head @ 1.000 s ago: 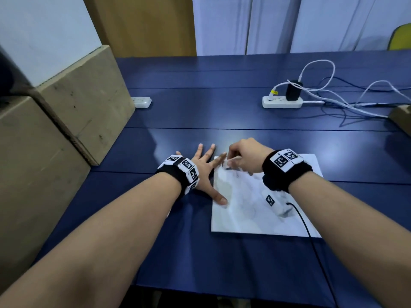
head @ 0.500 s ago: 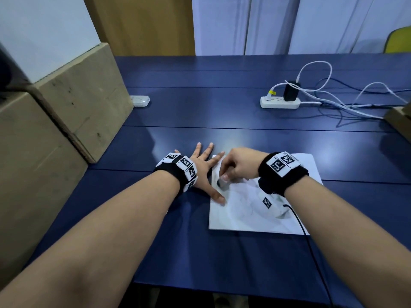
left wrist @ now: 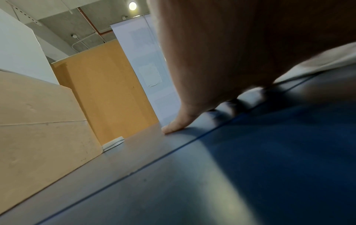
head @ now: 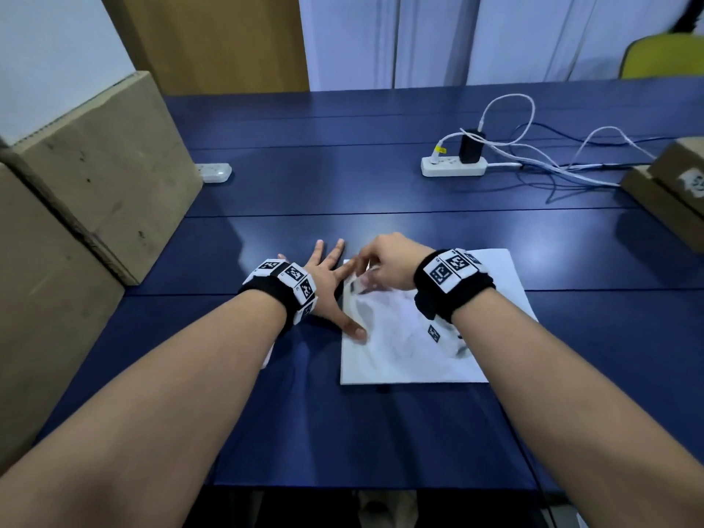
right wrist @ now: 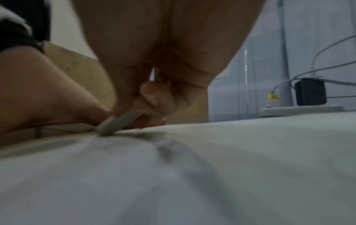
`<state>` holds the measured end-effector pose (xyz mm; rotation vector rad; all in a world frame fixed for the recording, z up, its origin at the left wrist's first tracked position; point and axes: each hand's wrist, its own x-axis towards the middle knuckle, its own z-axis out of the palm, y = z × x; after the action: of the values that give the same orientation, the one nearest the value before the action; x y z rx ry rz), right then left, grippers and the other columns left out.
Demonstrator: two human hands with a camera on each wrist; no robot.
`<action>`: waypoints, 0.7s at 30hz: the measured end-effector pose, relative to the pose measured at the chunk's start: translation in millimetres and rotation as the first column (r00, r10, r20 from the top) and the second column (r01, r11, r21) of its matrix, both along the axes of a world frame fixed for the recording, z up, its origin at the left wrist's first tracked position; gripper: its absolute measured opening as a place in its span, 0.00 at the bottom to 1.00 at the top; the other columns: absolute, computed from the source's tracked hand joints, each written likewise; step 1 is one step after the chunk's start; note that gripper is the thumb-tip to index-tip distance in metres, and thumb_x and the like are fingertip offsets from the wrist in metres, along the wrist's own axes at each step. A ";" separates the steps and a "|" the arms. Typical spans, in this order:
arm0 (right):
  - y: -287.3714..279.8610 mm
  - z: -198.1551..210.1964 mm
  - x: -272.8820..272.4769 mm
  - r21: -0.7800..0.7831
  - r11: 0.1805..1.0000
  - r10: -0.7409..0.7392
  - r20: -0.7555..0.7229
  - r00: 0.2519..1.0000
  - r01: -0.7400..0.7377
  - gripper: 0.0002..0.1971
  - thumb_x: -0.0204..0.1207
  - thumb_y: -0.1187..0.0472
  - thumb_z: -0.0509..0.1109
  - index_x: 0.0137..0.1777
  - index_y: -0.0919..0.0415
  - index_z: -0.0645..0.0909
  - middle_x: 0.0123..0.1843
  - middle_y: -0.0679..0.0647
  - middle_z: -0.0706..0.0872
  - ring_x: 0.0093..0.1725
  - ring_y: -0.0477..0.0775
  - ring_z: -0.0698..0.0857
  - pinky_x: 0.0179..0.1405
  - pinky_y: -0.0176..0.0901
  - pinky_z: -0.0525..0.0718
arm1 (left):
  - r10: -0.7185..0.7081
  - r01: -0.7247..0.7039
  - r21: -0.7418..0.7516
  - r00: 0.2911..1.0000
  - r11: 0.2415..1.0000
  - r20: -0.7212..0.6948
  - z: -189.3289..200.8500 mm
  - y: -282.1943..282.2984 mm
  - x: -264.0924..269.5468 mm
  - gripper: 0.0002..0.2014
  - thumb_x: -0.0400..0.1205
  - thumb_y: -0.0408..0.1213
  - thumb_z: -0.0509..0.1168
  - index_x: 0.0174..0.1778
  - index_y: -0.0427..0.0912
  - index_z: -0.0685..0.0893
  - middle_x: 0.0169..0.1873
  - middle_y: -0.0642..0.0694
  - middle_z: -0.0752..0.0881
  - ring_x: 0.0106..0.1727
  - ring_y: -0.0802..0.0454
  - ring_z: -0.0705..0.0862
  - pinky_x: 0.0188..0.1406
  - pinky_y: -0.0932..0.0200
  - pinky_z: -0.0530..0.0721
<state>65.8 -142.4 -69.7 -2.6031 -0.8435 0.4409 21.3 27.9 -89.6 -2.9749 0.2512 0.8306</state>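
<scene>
The right hand (head: 388,266) pinches one small eraser (right wrist: 117,123) down on the top left corner of one sheet of paper (head: 411,360). The left hand (head: 324,287) lies flat with its fingers wide and its thumb on the paper's left edge. Blue table (head: 343,184) shows on every side. Two power strips (head: 453,165) sit far back.

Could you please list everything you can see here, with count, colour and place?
sheet of paper: one, white with grey smudges, on the table's near side.
eraser: one, pale grey, on the paper's far left corner.
table: one, dark blue.
left cardboard boxes: two, brown, table's left side.
right cardboard boxes: two, brown, far right.
power strip: one, white, far centre-right.
charger: one, black, plugged into it.
second power strip: one, white, beside the left boxes.
cables: several, white, right of the strip.
chair: one, yellow, beyond the table.
left hand: one, bare, flat, thumb on the paper's edge.
right hand: one, bare, pinches the eraser.
</scene>
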 end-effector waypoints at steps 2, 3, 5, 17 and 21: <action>-2.8 3.2 -6.6 -0.039 0.992 0.114 -0.139 0.984 -0.121 0.06 0.69 0.55 0.79 0.45 0.52 0.91 0.37 0.50 0.89 0.35 0.47 0.83 0.37 0.39 0.79 | -0.006 0.006 0.002 1.000 1.000 0.008 -2.1 0.8 0.4 0.75 0.44 0.86 0.66 0.81 0.69 0.28 0.82 0.58 0.23 0.83 0.43 0.24 0.67 0.08 0.45; -2.7 3.7 -9.1 -0.057 0.988 0.132 -0.142 0.981 -0.141 0.06 0.69 0.55 0.79 0.45 0.51 0.91 0.37 0.50 0.89 0.34 0.48 0.83 0.35 0.40 0.80 | -0.008 0.008 0.009 1.000 1.000 0.008 -2.7 0.4 1.2 0.75 0.44 0.86 0.66 0.81 0.69 0.27 0.82 0.58 0.23 0.83 0.43 0.24 0.67 0.08 0.45; 2.5 2.0 -7.3 -0.036 0.998 0.048 -0.053 0.997 -0.050 0.04 0.71 0.56 0.77 0.45 0.52 0.90 0.38 0.52 0.89 0.32 0.54 0.87 0.30 0.42 0.84 | -0.006 0.006 0.022 1.000 1.000 -0.006 -1.0 0.2 1.1 0.76 0.45 0.86 0.66 0.82 0.67 0.29 0.81 0.57 0.22 0.83 0.43 0.24 0.67 0.08 0.45; 1.9 1.6 -3.8 0.004 0.997 -0.081 0.020 0.997 0.081 0.03 0.75 0.56 0.71 0.46 0.53 0.85 0.36 0.49 0.86 0.22 0.55 0.87 0.27 0.40 0.84 | -0.009 0.009 0.011 1.000 1.000 -0.001 -0.1 0.2 0.6 0.76 0.43 0.86 0.66 0.81 0.69 0.28 0.82 0.57 0.23 0.84 0.43 0.25 0.68 0.09 0.46; -4.5 6.4 -7.6 0.014 0.997 0.080 -0.104 0.991 -0.079 0.04 0.73 0.59 0.76 0.46 0.54 0.89 0.37 0.52 0.87 0.25 0.47 0.83 0.24 0.38 0.80 | -0.010 0.010 0.007 1.000 1.000 0.009 0.0 1.5 -0.2 0.75 0.44 0.86 0.66 0.81 0.69 0.28 0.82 0.57 0.23 0.84 0.43 0.25 0.68 0.10 0.46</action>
<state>58.2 -147.0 -63.3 -2.5202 -0.9134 0.5879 21.2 29.4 -89.6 -2.9680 0.2621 0.8145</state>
